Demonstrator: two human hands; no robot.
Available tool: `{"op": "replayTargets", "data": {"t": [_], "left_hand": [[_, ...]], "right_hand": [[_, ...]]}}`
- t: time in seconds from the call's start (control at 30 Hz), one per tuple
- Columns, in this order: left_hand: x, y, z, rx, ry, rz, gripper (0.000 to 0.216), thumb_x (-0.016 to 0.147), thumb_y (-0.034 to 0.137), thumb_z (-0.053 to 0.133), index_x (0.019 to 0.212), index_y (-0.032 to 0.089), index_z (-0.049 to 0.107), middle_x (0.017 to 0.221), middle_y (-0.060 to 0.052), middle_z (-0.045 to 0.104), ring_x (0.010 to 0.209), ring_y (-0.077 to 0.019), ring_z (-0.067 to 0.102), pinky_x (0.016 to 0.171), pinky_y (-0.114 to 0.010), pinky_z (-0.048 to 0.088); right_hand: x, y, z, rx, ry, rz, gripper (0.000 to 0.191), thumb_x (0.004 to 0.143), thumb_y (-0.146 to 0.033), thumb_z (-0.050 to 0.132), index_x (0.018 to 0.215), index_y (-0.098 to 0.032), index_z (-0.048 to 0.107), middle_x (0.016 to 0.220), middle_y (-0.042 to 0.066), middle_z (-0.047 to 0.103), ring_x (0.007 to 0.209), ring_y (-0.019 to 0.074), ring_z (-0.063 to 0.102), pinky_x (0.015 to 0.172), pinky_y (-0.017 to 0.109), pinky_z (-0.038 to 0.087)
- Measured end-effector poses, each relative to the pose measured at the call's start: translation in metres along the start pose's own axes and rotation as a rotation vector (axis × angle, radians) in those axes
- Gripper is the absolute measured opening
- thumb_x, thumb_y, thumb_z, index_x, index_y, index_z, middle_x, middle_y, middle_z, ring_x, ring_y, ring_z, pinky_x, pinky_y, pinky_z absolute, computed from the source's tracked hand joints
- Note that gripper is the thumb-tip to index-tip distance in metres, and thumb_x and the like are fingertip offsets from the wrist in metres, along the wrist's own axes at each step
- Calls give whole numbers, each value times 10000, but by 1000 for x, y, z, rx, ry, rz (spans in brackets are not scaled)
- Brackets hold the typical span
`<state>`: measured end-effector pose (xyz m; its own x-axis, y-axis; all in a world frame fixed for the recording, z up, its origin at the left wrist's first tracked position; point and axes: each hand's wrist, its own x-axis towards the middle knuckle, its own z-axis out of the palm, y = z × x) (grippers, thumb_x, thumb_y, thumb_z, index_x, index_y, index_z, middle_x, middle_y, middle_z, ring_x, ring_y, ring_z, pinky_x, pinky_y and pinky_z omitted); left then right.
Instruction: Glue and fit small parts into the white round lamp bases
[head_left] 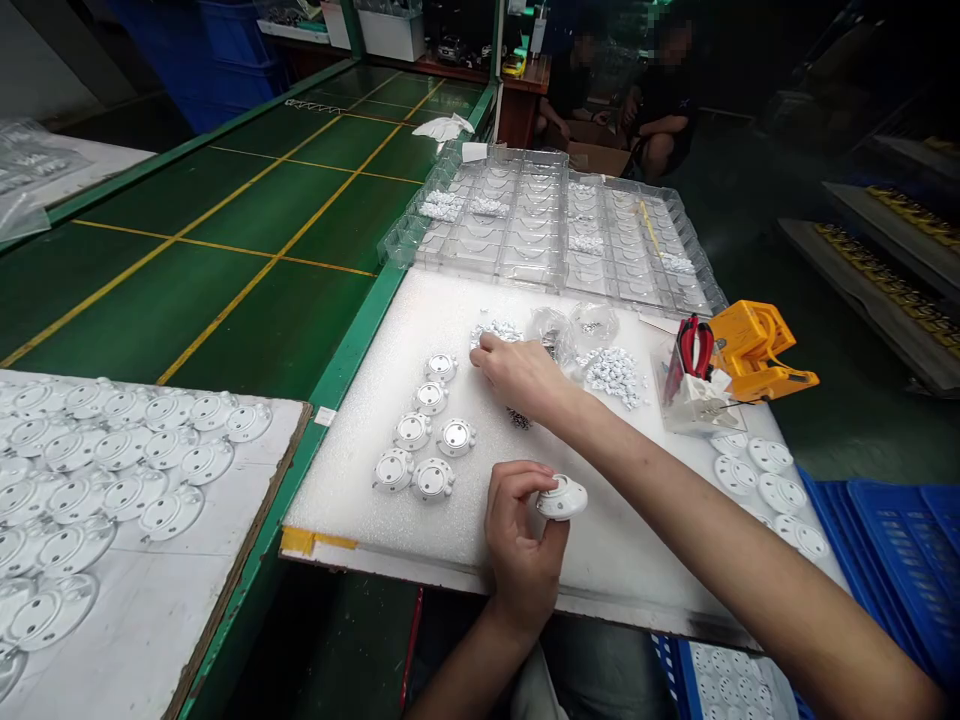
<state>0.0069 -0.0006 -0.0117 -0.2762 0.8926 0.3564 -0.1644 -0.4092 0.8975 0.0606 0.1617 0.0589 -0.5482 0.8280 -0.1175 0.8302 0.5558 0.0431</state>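
Note:
My left hand (521,530) is closed around a white round plastic part (561,498), held tilted above the front of the white foam sheet (480,530). My right hand (525,375) reaches across to a pile of tiny white pieces (499,330). Its fingertips are pinched together at the pile's near edge, and what is between them is hidden. Left of that hand, several assembled round white parts (456,437) lie face up. A second heap of small white pieces (615,376) sits right of the wrist, and small dark metal bits (517,418) lie partly under the forearm.
Clear plastic trays (540,210) span the back of the foam. At right stand a box with red-handled pliers (696,350), a yellow tool (757,350), more white discs (780,492) and blue crates (885,570). A green conveyor (247,220) runs left; two people sit beyond.

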Motion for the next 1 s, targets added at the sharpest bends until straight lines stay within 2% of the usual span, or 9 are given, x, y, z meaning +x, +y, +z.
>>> {"op": "replayTargets", "data": {"t": [0.3,0.43,0.53,0.6,0.67,0.73,0.83,1.0], "left_hand": [[1,1,1,-8,-28,-3,48,956,182,651,978,219,629,958,-40,616,907,-173,666,817,-296,598],[2,2,0,0,-38,-2,36,956,185,646,970,215,632,955,-47,618,901,-183,672,813,-315,605],[2,3,-1,-22,-60,-25,57,944,168,655,971,217,644,975,-48,615,908,-181,678,810,-307,603],[3,3,-1,-48,-78,-32,68,931,162,670,968,217,652,974,-45,613,913,-181,682,807,-302,602],[4,4,-2,-61,-97,-52,59,930,166,674,964,212,661,969,-48,620,923,-187,690,813,-309,602],[4,5,-2,-85,-122,-100,59,940,167,663,981,210,666,963,-49,643,924,-187,703,819,-309,607],[4,6,-1,-141,-147,-189,151,947,169,664,1086,226,653,965,-36,689,906,-163,732,825,-278,618],[1,7,-2,-95,-159,-257,272,930,219,707,1185,225,613,996,-50,740,941,-166,759,865,-269,624]], "right_hand": [[0,2,8,28,33,-75,377,969,7,345,1164,-125,639,1185,143,654,720,164,611,567,314,293],[-3,1,3,93,80,-64,347,979,-17,371,1147,-131,653,1150,123,678,723,165,615,580,314,348],[-30,1,-5,249,206,-27,295,1017,-94,407,1181,-156,644,1144,93,689,818,159,643,679,298,462],[-61,2,-7,636,441,-7,199,1011,-153,493,1062,-178,684,1009,58,707,841,156,654,735,285,513],[-97,3,-6,887,519,40,167,1004,-202,543,1012,-214,709,974,49,718,872,167,674,739,288,548],[-129,3,0,1031,526,84,165,996,-235,578,989,-230,743,931,51,726,811,169,682,696,293,565],[-162,0,12,1109,510,103,165,985,-232,623,995,-256,786,880,48,738,816,180,697,704,297,580],[-176,-7,21,1100,534,68,290,964,-138,647,1131,-329,787,936,23,765,860,158,713,754,270,583]]}}
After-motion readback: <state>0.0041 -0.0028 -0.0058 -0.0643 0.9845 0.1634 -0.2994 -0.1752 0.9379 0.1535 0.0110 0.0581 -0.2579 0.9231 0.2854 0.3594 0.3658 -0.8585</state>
